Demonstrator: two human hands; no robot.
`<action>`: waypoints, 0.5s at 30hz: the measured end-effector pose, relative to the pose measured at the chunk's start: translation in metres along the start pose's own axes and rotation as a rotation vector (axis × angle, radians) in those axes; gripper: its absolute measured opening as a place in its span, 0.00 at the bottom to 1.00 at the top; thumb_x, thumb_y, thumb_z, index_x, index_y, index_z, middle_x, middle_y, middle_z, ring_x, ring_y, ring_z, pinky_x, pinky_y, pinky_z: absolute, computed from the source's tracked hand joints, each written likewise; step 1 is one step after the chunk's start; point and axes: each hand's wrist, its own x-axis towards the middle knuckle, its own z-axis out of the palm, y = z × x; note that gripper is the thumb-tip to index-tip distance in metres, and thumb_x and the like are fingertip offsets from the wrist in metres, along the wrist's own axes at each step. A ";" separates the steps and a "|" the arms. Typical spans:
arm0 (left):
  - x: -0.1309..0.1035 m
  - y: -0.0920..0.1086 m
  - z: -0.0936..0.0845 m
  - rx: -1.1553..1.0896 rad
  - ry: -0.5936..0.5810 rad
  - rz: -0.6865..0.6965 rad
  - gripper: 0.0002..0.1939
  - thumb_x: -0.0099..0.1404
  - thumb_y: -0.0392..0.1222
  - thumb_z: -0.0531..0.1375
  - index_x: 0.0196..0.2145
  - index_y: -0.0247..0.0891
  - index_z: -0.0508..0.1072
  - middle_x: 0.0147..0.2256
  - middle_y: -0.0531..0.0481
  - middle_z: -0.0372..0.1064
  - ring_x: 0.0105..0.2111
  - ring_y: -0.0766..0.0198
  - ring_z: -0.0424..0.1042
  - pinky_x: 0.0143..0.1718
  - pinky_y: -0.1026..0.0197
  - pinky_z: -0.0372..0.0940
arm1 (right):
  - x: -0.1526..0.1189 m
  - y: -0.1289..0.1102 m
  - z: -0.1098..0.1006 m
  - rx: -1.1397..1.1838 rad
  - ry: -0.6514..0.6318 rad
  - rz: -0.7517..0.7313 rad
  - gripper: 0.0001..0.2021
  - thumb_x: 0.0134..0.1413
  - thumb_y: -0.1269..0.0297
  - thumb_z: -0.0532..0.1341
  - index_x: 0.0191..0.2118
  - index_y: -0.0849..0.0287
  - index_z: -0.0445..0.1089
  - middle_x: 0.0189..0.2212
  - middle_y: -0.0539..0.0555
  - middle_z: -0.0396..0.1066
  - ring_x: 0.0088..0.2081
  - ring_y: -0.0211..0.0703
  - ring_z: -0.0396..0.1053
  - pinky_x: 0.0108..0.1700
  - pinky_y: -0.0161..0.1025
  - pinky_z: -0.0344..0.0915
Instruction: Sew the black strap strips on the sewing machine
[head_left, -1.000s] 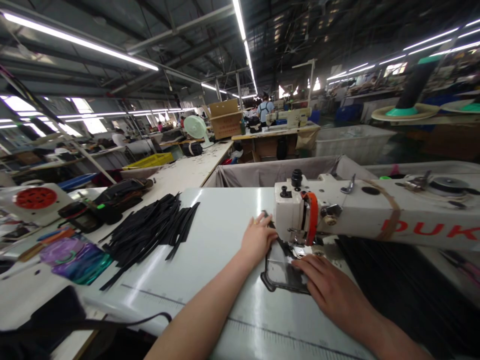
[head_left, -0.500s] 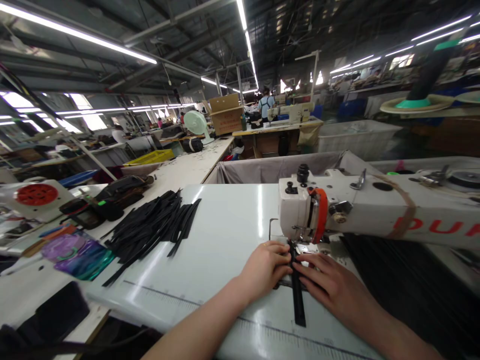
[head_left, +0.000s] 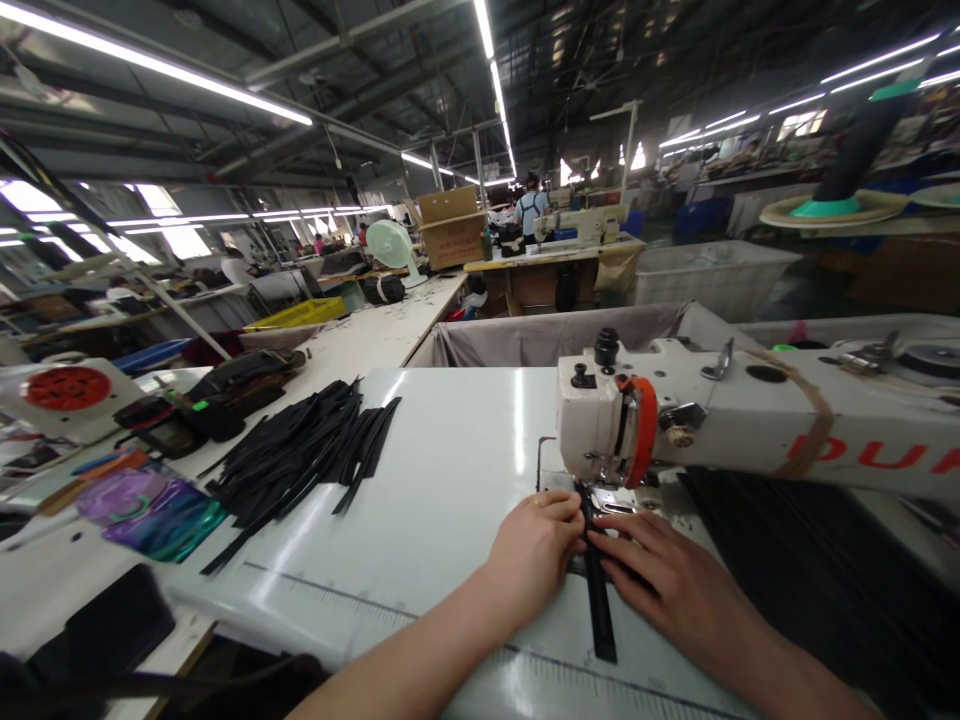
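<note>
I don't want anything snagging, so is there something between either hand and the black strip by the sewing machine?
Nothing visible is in the way: the left hand and right hand touch the black strip from opposite sides, near the sewing machine.

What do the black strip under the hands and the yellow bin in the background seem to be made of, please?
The black strip looks like matte woven fabric or webbing, judging by its flat, dull surface. The yellow bin is probably plastic, given its uniform bright colour.
</note>
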 end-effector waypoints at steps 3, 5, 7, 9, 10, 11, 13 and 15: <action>0.003 0.001 0.001 0.018 0.004 0.002 0.05 0.67 0.35 0.58 0.37 0.35 0.75 0.44 0.45 0.75 0.51 0.56 0.70 0.58 0.54 0.64 | 0.002 -0.002 -0.001 -0.013 -0.022 0.014 0.13 0.64 0.68 0.54 0.50 0.58 0.71 0.44 0.57 0.73 0.45 0.47 0.71 0.46 0.46 0.73; 0.003 0.001 0.002 0.027 0.013 0.002 0.06 0.67 0.34 0.58 0.38 0.35 0.75 0.46 0.44 0.74 0.51 0.56 0.70 0.57 0.54 0.65 | 0.002 -0.004 -0.002 -0.009 -0.021 0.012 0.14 0.64 0.69 0.54 0.51 0.57 0.71 0.43 0.57 0.73 0.45 0.47 0.71 0.47 0.46 0.72; 0.002 0.001 0.004 0.031 0.022 -0.003 0.07 0.68 0.34 0.57 0.40 0.36 0.75 0.46 0.44 0.73 0.52 0.56 0.69 0.56 0.54 0.66 | 0.003 -0.005 -0.003 -0.002 -0.012 0.007 0.15 0.63 0.70 0.54 0.51 0.57 0.71 0.43 0.56 0.74 0.45 0.47 0.71 0.47 0.45 0.72; 0.002 0.002 0.004 0.032 0.030 -0.010 0.07 0.68 0.34 0.57 0.41 0.36 0.75 0.46 0.44 0.73 0.53 0.56 0.69 0.55 0.55 0.67 | 0.003 -0.005 -0.003 0.003 -0.014 0.010 0.15 0.62 0.70 0.54 0.51 0.57 0.70 0.43 0.56 0.73 0.45 0.47 0.71 0.46 0.45 0.72; 0.002 0.002 0.004 0.031 0.034 -0.014 0.08 0.68 0.34 0.57 0.42 0.36 0.74 0.47 0.44 0.73 0.52 0.56 0.69 0.54 0.55 0.67 | 0.003 -0.005 -0.003 0.006 -0.018 0.017 0.14 0.62 0.71 0.54 0.51 0.57 0.70 0.43 0.57 0.73 0.45 0.47 0.71 0.46 0.45 0.72; 0.002 0.003 0.004 0.033 0.040 -0.020 0.08 0.68 0.34 0.56 0.43 0.36 0.74 0.47 0.44 0.73 0.53 0.56 0.69 0.54 0.55 0.67 | 0.003 -0.005 -0.003 0.011 -0.023 0.026 0.14 0.62 0.71 0.54 0.51 0.58 0.70 0.43 0.57 0.73 0.45 0.47 0.71 0.46 0.46 0.72; 0.003 0.002 0.003 0.035 0.060 -0.032 0.08 0.68 0.35 0.55 0.43 0.35 0.74 0.48 0.44 0.73 0.52 0.55 0.68 0.55 0.54 0.66 | 0.004 -0.005 -0.005 0.042 -0.034 0.047 0.13 0.61 0.71 0.55 0.49 0.59 0.70 0.43 0.57 0.73 0.45 0.48 0.71 0.46 0.46 0.71; 0.005 0.001 0.004 0.030 0.087 -0.038 0.08 0.69 0.34 0.55 0.40 0.35 0.74 0.47 0.44 0.73 0.52 0.55 0.68 0.55 0.53 0.66 | 0.005 -0.007 -0.010 0.113 -0.058 0.048 0.10 0.61 0.71 0.55 0.45 0.58 0.71 0.40 0.55 0.73 0.43 0.46 0.70 0.46 0.44 0.70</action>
